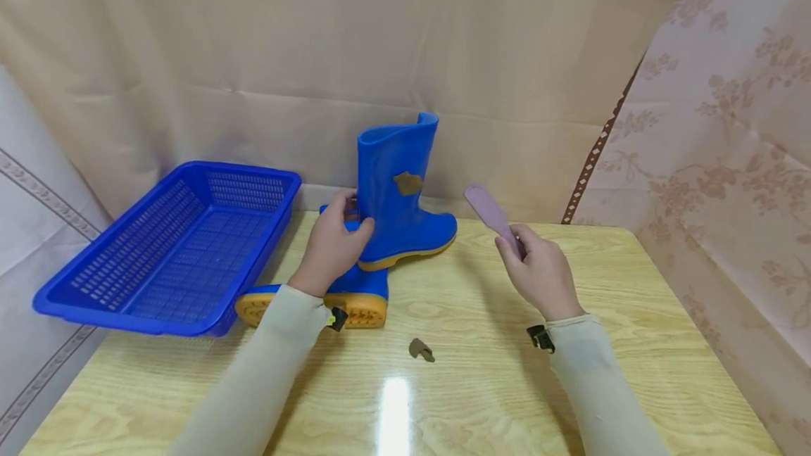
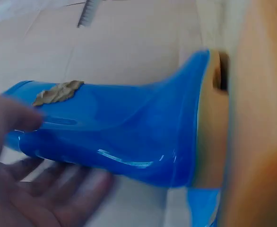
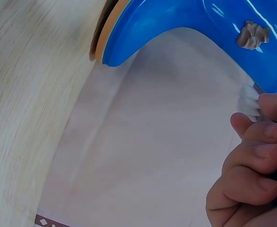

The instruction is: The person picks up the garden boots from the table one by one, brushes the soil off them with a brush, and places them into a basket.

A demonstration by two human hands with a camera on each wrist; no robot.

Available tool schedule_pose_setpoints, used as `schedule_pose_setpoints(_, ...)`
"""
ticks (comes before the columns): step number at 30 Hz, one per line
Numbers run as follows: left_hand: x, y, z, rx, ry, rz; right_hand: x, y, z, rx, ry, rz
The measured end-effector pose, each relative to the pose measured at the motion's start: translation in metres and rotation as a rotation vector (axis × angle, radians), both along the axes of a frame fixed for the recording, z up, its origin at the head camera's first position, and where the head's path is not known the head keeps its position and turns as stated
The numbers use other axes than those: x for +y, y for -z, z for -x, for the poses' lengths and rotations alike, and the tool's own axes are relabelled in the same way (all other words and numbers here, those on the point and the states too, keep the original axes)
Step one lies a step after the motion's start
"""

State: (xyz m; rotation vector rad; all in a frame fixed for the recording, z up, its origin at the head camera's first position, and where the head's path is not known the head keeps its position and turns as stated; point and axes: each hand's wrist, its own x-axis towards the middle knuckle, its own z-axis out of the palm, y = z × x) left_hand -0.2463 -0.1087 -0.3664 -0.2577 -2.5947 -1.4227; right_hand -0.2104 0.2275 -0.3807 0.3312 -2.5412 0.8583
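Observation:
A blue rubber boot [image 1: 395,188] with a yellow sole stands upright, a brown clay-like patch [image 1: 408,183] stuck on its shaft. My left hand [image 1: 337,241] is at the back of this boot's shaft, thumb and fingers spread. In the left wrist view the thumb overlaps the shaft and blurred fingertips [image 2: 98,182] lie along its edge. To the right of the boot, my right hand [image 1: 543,273] grips a pale purple brush [image 1: 488,211] by its handle. White bristles [image 3: 248,101] show in the right wrist view, close to the boot in that view.
Another blue boot lies on its side behind my left wrist, its yellow sole [image 1: 364,310] facing me. A blue plastic basket [image 1: 250,269] stands at the left. One small brown lump [image 1: 421,350] lies on the wooden table [image 1: 469,378]. A beige curtain [image 1: 538,90] hangs behind.

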Motion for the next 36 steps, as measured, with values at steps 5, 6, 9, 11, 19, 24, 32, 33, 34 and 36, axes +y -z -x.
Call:
schedule_pose_setpoints(5, 0.003, 0.003, -0.003, 0.029, -0.017, 0.118, 0.0, 0.001, 0.0, -0.011, 0.005, -0.001)
schedule_pose_setpoints(6, 0.003, 0.004, -0.003, 0.061, -0.017, 0.12, 0.0, 0.001, 0.0, -0.014, 0.006, 0.0)
schedule_pose_setpoints(9, 0.003, 0.007, -0.002, 0.158, -0.022, 0.113, -0.001, 0.001, 0.001, -0.017, 0.008, 0.0)
schedule_pose_setpoints(11, 0.003, 0.007, -0.002, 0.202, -0.03, 0.095, -0.001, 0.0, 0.001, -0.014, 0.01, 0.004)
schedule_pose_setpoints(19, 0.006, -0.006, -0.007, 0.116, 0.004, -0.051, 0.0, 0.001, 0.002, 0.021, 0.009, 0.01)
schedule_pose_setpoints(24, 0.003, -0.005, -0.002, -0.035, 0.073, -0.031, 0.0, 0.003, 0.003, 0.015, 0.011, 0.006)
schedule_pose_setpoints(32, -0.005, -0.004, 0.008, -0.148, 0.11, -0.004, -0.001, 0.007, 0.006, 0.092, 0.002, 0.017)
schedule_pose_setpoints(33, -0.005, -0.005, 0.008, -0.152, 0.097, -0.005, -0.002, 0.007, 0.006, 0.118, 0.004, 0.024)
schedule_pose_setpoints(34, -0.005, -0.006, 0.007, -0.151, 0.086, -0.007, -0.003, 0.007, 0.006, 0.142, 0.006, 0.032)
schedule_pose_setpoints(36, -0.003, -0.008, 0.006, -0.138, 0.074, -0.012, -0.005, 0.006, 0.006, 0.179, 0.002, 0.058)
